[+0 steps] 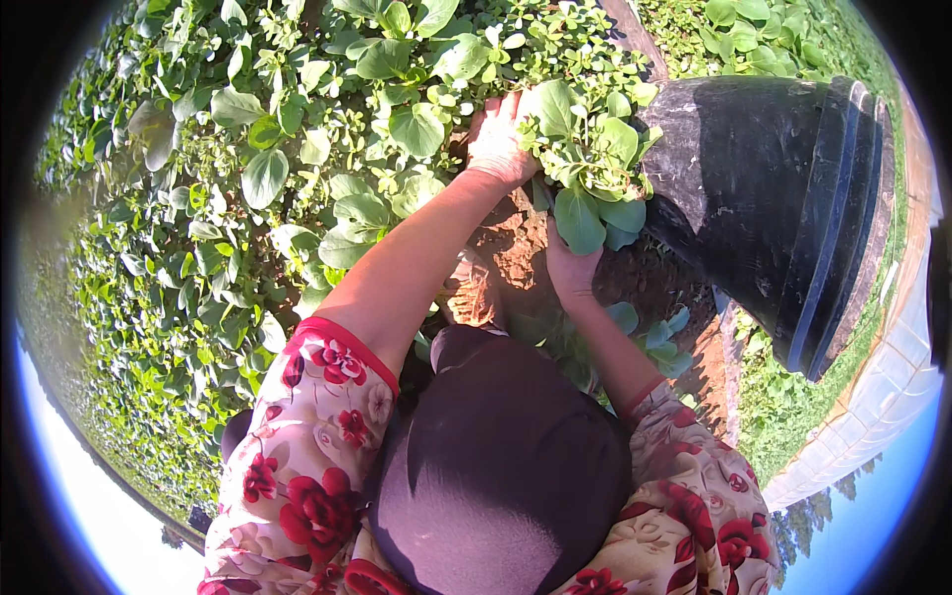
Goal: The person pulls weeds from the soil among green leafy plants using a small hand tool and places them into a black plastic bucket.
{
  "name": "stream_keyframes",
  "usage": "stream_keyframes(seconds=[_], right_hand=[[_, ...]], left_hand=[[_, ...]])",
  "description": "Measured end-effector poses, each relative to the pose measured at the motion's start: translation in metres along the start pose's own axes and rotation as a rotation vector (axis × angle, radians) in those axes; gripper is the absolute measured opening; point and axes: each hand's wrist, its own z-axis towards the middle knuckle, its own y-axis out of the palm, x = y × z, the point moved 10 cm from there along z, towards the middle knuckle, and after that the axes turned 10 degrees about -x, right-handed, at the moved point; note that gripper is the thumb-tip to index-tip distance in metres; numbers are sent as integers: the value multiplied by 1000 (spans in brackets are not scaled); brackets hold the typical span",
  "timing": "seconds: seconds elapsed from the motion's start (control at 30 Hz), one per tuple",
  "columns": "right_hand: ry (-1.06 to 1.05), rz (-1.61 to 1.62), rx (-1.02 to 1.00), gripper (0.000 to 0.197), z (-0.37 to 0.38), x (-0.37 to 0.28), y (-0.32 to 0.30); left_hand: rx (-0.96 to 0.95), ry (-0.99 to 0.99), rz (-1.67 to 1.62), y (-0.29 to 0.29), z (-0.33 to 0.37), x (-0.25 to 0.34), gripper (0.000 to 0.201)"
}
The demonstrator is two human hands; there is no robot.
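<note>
My left hand [501, 144] reaches in among low leafy plants, its fingers bent down into the foliage. Leaves hide its fingertips and whatever they may grip. To its right, my right hand [573, 266] is closed at the lower end of a bunch of leafy greens [585, 188]. Broad green leaves cover most of its fingers. The bunch has large rounded leaves and smaller sprigs, and its upper right side overlaps a black bucket [759, 178]. Between my two wrists a patch of bare brown soil [514, 243] shows.
The black bucket lies tipped at the right. Dense leafy plants [198, 258] cover the ground at left and ahead. My dark-clad knee [496, 456] is between my arms, with a soil-coloured foot [471, 291] beyond it. A pale greenhouse-like structure [873, 387] stands at far right.
</note>
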Motion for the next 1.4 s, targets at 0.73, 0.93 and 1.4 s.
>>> stream_keyframes(seconds=[0.73, 0.93, 1.4], right_hand=[[449, 473, -42, 26, 13, 27, -104], [477, 495, -114, 27, -4, 14, -98], [412, 426, -103, 26, -51, 32, -28]], left_hand=[[-204, -113, -221, 2, 66, -31, 54], [-237, -150, -222, 4, 72, -41, 66], [-181, -155, -288, -11, 56, -33, 52]])
